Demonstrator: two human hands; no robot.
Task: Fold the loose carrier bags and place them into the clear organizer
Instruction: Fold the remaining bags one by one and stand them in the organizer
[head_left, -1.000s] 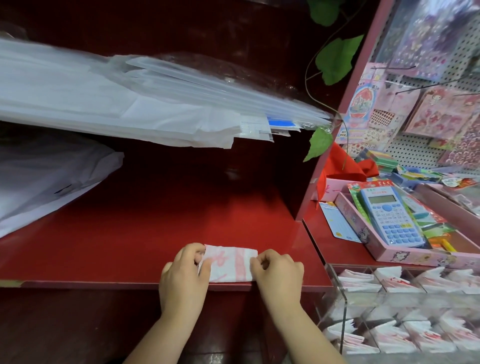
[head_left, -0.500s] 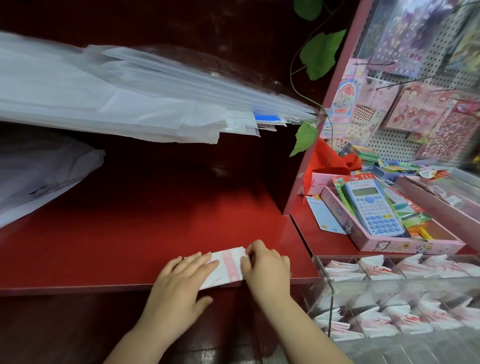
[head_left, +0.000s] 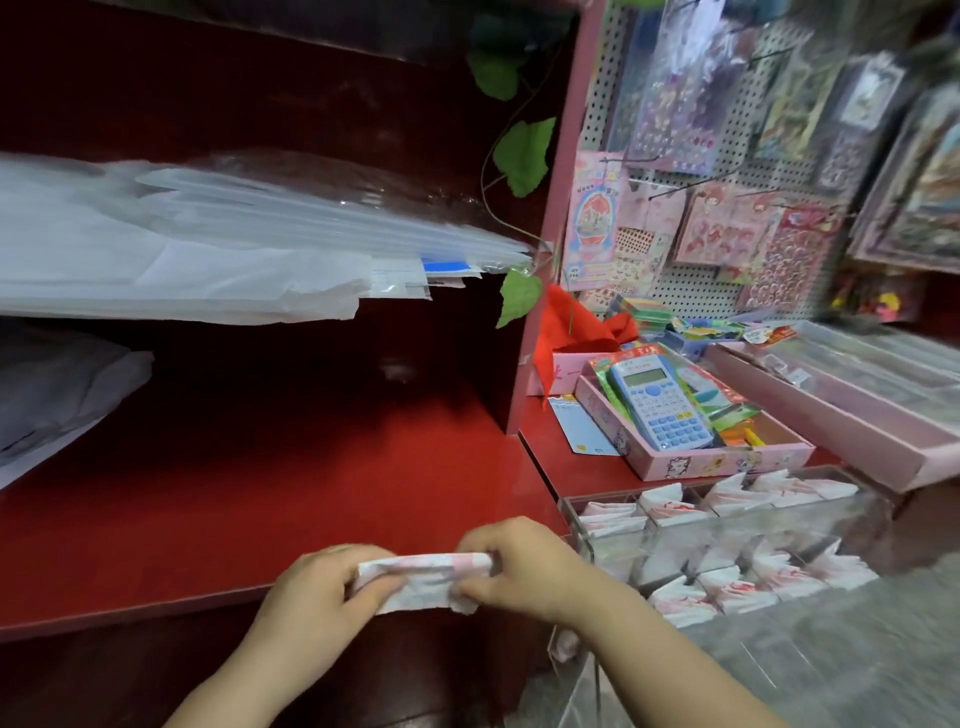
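- White-and-pink plastic, the carrier bag (head_left: 421, 574) is now a small folded packet held up in the air just left of the clear organizer (head_left: 577, 525). A second ago it lay flat on the front edge of the red shelf (head_left: 260, 493) under your pressing fingers.
- Your left hand (head_left: 317, 592) pinches the packet's left end and your right hand (head_left: 524, 566) pinches its right end, so both are clamped on it.
- Lifting it suggests the folding is nearly or fully done, and the drop into the organizer likely comes next.
- Inside the organizer, folded bags (head_left: 670, 506) already sit in most cells. Blur hides which cell has room.
- Behind the organizer, a pink tray (head_left: 727, 460) carries a blue calculator (head_left: 660, 405).
- Far to the organizer's left, a stack of clear sheets (head_left: 208, 249) lies well apart from your hands.
- Only the organizer's near-left wall stands between packet and cells, so you probably need to carry it up and over.
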